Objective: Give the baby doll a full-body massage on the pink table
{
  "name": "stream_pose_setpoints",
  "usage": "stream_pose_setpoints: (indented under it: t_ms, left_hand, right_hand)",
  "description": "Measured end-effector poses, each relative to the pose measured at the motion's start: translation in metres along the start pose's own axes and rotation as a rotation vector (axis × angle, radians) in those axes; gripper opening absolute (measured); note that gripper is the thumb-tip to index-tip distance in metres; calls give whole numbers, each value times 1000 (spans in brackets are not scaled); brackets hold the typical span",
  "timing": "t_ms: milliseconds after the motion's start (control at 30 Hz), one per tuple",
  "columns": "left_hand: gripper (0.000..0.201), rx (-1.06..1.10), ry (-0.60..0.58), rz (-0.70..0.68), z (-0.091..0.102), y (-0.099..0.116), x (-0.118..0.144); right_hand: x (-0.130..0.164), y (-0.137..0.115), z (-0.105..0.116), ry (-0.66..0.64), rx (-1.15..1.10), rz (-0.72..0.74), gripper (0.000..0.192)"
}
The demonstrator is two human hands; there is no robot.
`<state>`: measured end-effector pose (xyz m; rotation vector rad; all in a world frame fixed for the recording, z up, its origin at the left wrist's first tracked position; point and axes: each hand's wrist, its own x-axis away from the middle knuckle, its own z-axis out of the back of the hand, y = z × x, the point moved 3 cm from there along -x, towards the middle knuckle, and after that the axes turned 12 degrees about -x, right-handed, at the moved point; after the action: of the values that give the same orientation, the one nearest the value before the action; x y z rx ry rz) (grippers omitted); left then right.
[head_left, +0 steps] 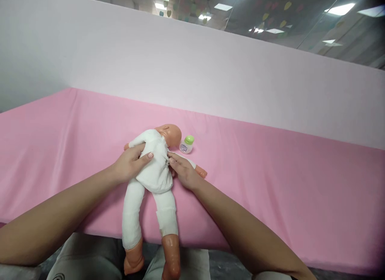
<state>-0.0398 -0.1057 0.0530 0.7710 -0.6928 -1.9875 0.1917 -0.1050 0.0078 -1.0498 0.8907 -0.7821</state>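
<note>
A baby doll [156, 169] with a white cloth body and tan plastic head, hands and feet lies on the pink-covered table, its legs pointing toward me. Its lower legs reach past the near edge. My left hand [132, 163] grips one side of the torso, thumb on top and fingers tucked out of sight. On the other side, my right hand [183, 167] pinches the torso near the armpit, where the cloth looks gathered; part of its fingers is hidden. Just right of the doll's head stands a small clear bottle [185, 147] with a green cap.
Pink cloth [240, 183] covers the table, with some creases. A white low wall [192, 67] rises along the table's far side. Above it, glass [255, 19] carries heart-shaped stickers and reflected ceiling lights. My legs [87, 256] are below the near edge.
</note>
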Motion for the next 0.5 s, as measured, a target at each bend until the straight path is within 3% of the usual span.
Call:
stream_pose_setpoints:
  t_ms: [100,200,267,367,500]
  left_hand:
    - [69,84,-1,-208,1,18,7]
    - [75,-84,30,-394,-5,31,16]
    - [74,-233,-16,-486,-16,36,22]
    - [78,-312,-72,-546,-30,35,28]
    - [55,-135,101,-545,-30,27,26]
  right_hand:
    - [5,-4,-10,-151,-257,-64,80]
    - [11,-8,-24,-173,-462,-88,98]
    - [15,-10,-32,-169,-560,-108,103]
    - [18,-11,-39,-219,-739,-166,87]
    - [17,-10,-30,-200,-863,-265,66]
